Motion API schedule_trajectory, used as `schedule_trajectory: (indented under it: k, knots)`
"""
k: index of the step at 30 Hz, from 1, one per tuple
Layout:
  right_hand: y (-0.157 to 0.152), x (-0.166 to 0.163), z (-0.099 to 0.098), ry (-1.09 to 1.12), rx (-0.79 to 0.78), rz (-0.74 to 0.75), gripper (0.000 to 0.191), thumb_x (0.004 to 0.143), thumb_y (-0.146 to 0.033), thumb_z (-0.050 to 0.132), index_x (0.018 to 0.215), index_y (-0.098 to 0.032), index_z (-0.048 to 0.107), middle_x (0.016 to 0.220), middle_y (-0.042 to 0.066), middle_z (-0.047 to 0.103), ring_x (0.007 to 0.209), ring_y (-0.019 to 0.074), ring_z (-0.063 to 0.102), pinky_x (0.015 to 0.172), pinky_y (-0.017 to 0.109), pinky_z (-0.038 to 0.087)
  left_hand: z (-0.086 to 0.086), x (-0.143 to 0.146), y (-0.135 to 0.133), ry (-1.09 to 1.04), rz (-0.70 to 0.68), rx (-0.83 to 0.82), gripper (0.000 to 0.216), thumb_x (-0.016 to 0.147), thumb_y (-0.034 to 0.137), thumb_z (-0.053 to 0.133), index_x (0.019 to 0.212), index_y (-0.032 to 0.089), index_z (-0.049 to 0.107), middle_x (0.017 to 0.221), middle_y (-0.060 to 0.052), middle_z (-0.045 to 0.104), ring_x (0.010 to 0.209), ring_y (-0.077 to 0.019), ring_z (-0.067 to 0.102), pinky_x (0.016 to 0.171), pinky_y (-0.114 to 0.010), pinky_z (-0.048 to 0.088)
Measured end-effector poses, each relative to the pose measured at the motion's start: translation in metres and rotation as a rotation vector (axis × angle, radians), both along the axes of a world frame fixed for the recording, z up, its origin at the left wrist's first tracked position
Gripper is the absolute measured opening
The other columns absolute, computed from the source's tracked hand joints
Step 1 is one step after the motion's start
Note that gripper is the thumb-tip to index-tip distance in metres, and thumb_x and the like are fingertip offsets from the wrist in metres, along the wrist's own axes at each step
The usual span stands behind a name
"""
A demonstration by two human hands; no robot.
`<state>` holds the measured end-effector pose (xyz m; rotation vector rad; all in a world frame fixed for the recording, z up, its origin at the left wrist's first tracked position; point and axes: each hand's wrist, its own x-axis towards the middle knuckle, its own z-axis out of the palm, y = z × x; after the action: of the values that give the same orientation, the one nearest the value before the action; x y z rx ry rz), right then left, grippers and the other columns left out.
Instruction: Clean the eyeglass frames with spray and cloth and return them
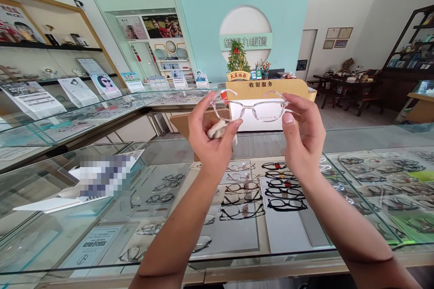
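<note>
A pair of clear-framed eyeglasses (249, 107) is held up above the glass display case, its temples pointing away from me. My left hand (212, 137) is closed on the left side of the frame, thumb below the lens. A crumpled white cloth (218, 130) is tucked in that same palm. At the opposite end, my right hand (303, 131) grips the hinge area between thumb and fingers. A small red tag (224, 95) hangs by the left temple, and faint print shows on the right lens.
Below lies the glass display case (237, 239) with rows of eyeglasses (242, 211) inside. A folded display card (98, 180) stands on the glass at left. Beyond are a cashier counter (271, 90) with a plant (238, 61), and a dark wooden table (349, 81).
</note>
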<state>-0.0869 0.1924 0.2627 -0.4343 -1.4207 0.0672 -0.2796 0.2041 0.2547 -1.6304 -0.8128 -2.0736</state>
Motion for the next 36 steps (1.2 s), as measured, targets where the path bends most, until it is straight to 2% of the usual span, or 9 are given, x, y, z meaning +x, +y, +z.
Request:
schedule_trajectory:
  k: [3, 6, 10, 13, 16, 21, 27, 32, 36]
  knots:
    - [0.002, 0.000, 0.001, 0.039, -0.011, 0.013, 0.026, 0.112, -0.038, 0.059, 0.135, -0.034, 0.070, 0.134, 0.007, 0.076, 0.129, 0.0283, 0.073, 0.106, 0.053, 0.062, -0.001, 0.001, -0.001, -0.018, 0.026, 0.011, 0.070, 0.093, 0.063, 0.082, 0.150, 0.034, 0.056, 0.155, -0.013, 0.066, 0.122, -0.0294, 0.073, 0.089, -0.044, 0.067]
    - [0.001, 0.001, 0.003, 0.077, -0.025, 0.051, 0.022, 0.112, -0.037, 0.061, 0.129, -0.033, 0.074, 0.129, 0.006, 0.079, 0.123, 0.0263, 0.076, 0.104, 0.051, 0.063, -0.002, 0.002, -0.001, -0.013, 0.056, 0.036, 0.070, 0.092, 0.063, 0.083, 0.149, 0.033, 0.058, 0.150, -0.013, 0.068, 0.125, -0.0302, 0.072, 0.086, -0.042, 0.066]
    - [0.001, 0.003, 0.005, 0.120, -0.144, 0.141, 0.019, 0.111, -0.041, 0.063, 0.122, -0.032, 0.076, 0.125, 0.005, 0.081, 0.113, 0.0239, 0.080, 0.101, 0.049, 0.065, -0.004, 0.004, -0.001, 0.003, 0.040, 0.048, 0.070, 0.091, 0.060, 0.085, 0.150, 0.031, 0.059, 0.142, -0.012, 0.068, 0.130, -0.0313, 0.071, 0.076, -0.036, 0.063]
    - [0.005, 0.004, 0.005, 0.159, -0.222, 0.219, 0.019, 0.110, -0.045, 0.064, 0.116, -0.032, 0.077, 0.123, 0.004, 0.082, 0.105, 0.0222, 0.080, 0.101, 0.048, 0.066, -0.006, 0.006, -0.002, 0.011, -0.009, 0.061, 0.068, 0.091, 0.054, 0.088, 0.150, 0.033, 0.060, 0.140, -0.010, 0.068, 0.119, -0.0274, 0.074, 0.073, -0.034, 0.063]
    - [0.008, 0.006, 0.005, 0.184, -0.260, 0.339, 0.019, 0.109, -0.046, 0.066, 0.111, -0.031, 0.078, 0.120, 0.003, 0.083, 0.097, 0.0200, 0.080, 0.098, 0.047, 0.066, -0.006, 0.009, -0.003, 0.008, -0.036, 0.054, 0.068, 0.092, 0.056, 0.087, 0.150, 0.032, 0.060, 0.140, -0.011, 0.067, 0.123, -0.0286, 0.072, 0.079, -0.037, 0.066]
    - [0.009, 0.007, 0.008, 0.197, -0.298, 0.508, 0.017, 0.107, -0.045, 0.067, 0.106, -0.032, 0.078, 0.116, 0.003, 0.086, 0.098, 0.0213, 0.081, 0.092, 0.046, 0.068, -0.004, 0.012, -0.005, 0.004, -0.033, -0.006, 0.064, 0.094, 0.058, 0.085, 0.147, 0.029, 0.061, 0.138, -0.011, 0.069, 0.139, -0.0311, 0.066, 0.091, -0.040, 0.068]
    - [0.013, 0.008, 0.009, 0.228, -0.370, 0.537, 0.019, 0.102, -0.049, 0.071, 0.100, -0.031, 0.078, 0.115, 0.003, 0.086, 0.103, 0.0241, 0.081, 0.095, 0.049, 0.067, -0.006, 0.013, -0.005, -0.002, -0.067, -0.050, 0.065, 0.096, 0.060, 0.082, 0.148, 0.031, 0.056, 0.140, -0.011, 0.068, 0.135, -0.0300, 0.070, 0.097, -0.043, 0.068]
    - [0.022, 0.011, 0.005, 0.240, -0.386, 0.528, 0.019, 0.100, -0.050, 0.075, 0.097, -0.031, 0.077, 0.113, 0.002, 0.086, 0.112, 0.0256, 0.079, 0.094, 0.048, 0.064, -0.005, 0.014, -0.011, 0.007, -0.150, -0.128, 0.066, 0.097, 0.059, 0.082, 0.149, 0.034, 0.048, 0.132, -0.009, 0.072, 0.121, -0.0283, 0.078, 0.092, -0.044, 0.069]
    - [0.023, 0.011, 0.004, 0.249, -0.434, 0.568, 0.022, 0.096, -0.052, 0.079, 0.094, -0.031, 0.078, 0.110, 0.003, 0.085, 0.112, 0.0264, 0.079, 0.094, 0.048, 0.062, -0.002, 0.017, -0.018, -0.005, -0.217, -0.149, 0.062, 0.100, 0.059, 0.078, 0.147, 0.036, 0.046, 0.131, -0.008, 0.074, 0.119, -0.0272, 0.080, 0.092, -0.046, 0.071]
